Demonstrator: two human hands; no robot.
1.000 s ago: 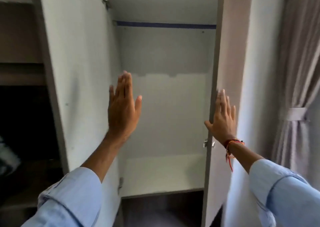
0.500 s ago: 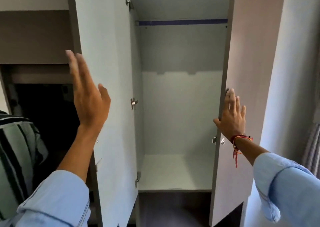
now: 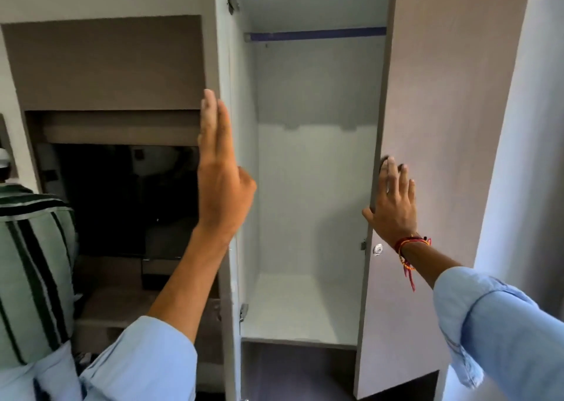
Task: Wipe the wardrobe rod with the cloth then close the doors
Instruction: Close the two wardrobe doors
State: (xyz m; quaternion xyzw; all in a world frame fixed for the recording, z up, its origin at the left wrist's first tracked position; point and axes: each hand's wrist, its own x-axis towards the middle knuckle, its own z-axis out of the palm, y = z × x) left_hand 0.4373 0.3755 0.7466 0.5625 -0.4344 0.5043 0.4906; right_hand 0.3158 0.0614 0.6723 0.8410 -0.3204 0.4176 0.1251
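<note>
Head view: the wardrobe rod (image 3: 314, 35) spans the top of the cabinet, between both doors. The left hand (image 3: 220, 171), open and empty, lies flat on the left door (image 3: 224, 64) edge; the right hand (image 3: 395, 202), fingers spread, presses the right door (image 3: 427, 125). No cloth visible. Push both evenly, keeping fingers off the closing edges.

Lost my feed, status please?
Both hands open, no cloth: left hand at left door, right hand flat on right door. Doors open. Nothing blocking.
</note>
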